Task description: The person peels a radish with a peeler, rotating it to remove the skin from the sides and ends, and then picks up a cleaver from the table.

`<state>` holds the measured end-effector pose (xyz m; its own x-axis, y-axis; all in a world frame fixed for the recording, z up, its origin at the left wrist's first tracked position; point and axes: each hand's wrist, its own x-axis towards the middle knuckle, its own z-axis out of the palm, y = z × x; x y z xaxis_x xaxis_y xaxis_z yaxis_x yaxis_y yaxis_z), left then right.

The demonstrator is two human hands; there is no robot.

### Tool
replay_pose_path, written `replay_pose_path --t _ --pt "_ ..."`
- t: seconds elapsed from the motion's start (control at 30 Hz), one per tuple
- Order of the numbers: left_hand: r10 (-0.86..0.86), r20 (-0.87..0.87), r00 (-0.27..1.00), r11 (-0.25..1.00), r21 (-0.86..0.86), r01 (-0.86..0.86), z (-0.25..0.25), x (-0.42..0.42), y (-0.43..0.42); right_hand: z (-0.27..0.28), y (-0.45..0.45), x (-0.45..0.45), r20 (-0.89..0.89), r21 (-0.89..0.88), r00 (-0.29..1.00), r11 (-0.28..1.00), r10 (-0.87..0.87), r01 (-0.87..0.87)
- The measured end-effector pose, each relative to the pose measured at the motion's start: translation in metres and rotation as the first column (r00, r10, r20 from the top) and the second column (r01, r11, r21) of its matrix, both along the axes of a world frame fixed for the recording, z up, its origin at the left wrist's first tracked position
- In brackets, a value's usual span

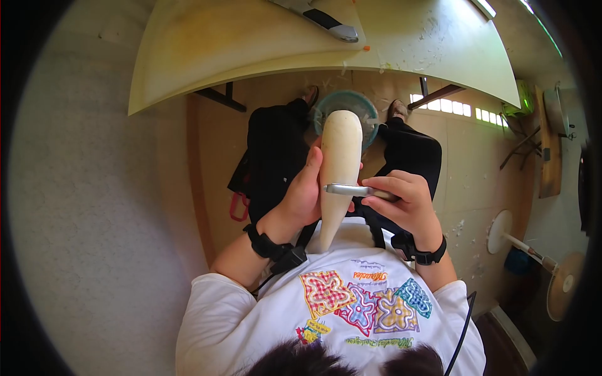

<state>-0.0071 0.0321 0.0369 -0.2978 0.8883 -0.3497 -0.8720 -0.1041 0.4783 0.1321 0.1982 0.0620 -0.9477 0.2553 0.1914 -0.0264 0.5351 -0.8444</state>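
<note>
A long white radish (342, 147) points away from my body, its thick end over a teal bucket (372, 136) between my feet. My left hand (304, 194) is wrapped round the radish from the left, thumb along its side. In my right hand (404, 199) is a peeler (345, 189), gripped by its handle. The peeler's metal head lies across the lower, narrowing half of the radish. The radish surface is pale and smooth. Peelings show at the bucket's rim.
A pale table (251, 47) spans the top, with a knife (329, 24) and small scraps on it. A pink-handled item (239, 207) is by my left leg. At right are a white fan (561, 285), a wooden board (549, 153) and scraps on the floor.
</note>
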Motion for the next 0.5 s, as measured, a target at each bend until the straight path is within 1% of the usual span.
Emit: replay_pose_path --t 0.03,0.1,0.17,0.23,0.27,0.33,0.37,0.43,0.5 --pt "-0.014 -0.018 1.0 1.0 -0.018 0.014 0.001 0.001 -0.001 -0.003 0.0 0.0 0.0 -0.003 1.0 1.0 -0.002 0.002" --pt "-0.021 -0.041 0.999 0.999 -0.048 0.019 0.0 0.005 -0.003 -0.01 0.0 0.001 -0.029 0.064 0.999 0.998 0.021 -0.019" --pt "-0.029 -0.062 0.998 0.997 -0.077 0.024 -0.003 0.006 -0.004 -0.016 -0.003 0.003 -0.053 0.065 0.998 0.998 0.026 -0.023" --pt "-0.095 -0.038 0.995 0.995 -0.042 0.093 -0.006 0.006 -0.006 -0.017 -0.005 0.003 -0.078 0.069 0.996 0.997 0.03 -0.025" --pt "-0.1 -0.035 0.994 0.994 -0.043 0.099 -0.007 0.006 -0.007 -0.016 -0.005 0.003 -0.094 0.093 0.996 0.996 -0.003 0.012" --pt "-0.192 -0.079 0.978 0.98 -0.067 0.187 -0.007 0.007 -0.009 -0.016 -0.004 0.004 -0.11 0.115 0.993 0.992 -0.039 0.051" --pt "-0.194 -0.079 0.978 0.98 -0.069 0.189 -0.005 0.008 -0.008 -0.019 -0.002 0.004 -0.114 0.115 0.991 0.99 -0.065 0.078" --pt "-0.159 -0.018 0.987 0.978 -0.142 0.155 -0.003 0.011 -0.008 -0.024 0.001 0.002 -0.132 0.129 0.987 0.985 -0.094 0.111" --pt "-0.16 0.006 0.987 0.979 -0.129 0.159 -0.005 0.012 -0.007 -0.027 0.002 0.001 -0.133 0.14 0.986 0.982 -0.106 0.124"
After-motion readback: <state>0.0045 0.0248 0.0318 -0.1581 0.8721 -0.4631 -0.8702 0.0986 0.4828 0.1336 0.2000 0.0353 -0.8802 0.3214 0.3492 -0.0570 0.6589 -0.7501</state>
